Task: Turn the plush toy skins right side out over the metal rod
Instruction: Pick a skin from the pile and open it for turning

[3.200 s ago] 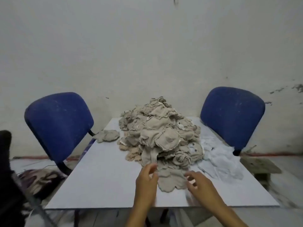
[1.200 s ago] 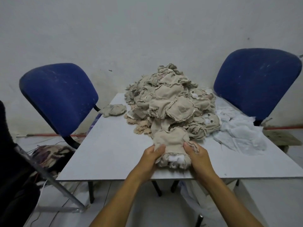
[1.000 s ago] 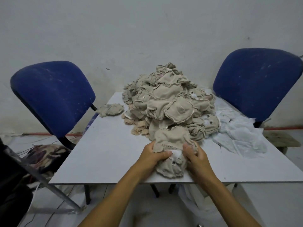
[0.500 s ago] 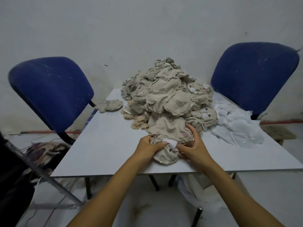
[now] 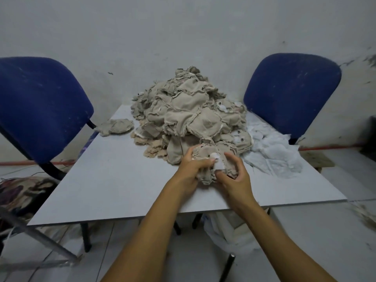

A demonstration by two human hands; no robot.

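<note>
I am holding a crumpled beige plush skin (image 5: 209, 165) in both grips, left hand (image 5: 190, 171) and right hand (image 5: 234, 180) curling around its frayed, white-patched fabric.

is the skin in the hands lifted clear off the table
No, the skin gripped by both hands rests on the table near its front edge.

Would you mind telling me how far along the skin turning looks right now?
Barely started. Both hands, left hand and right hand, grip one beige skin at the table edge. The big pile behind remains. No finished skins or rod clearly visible.
</note>
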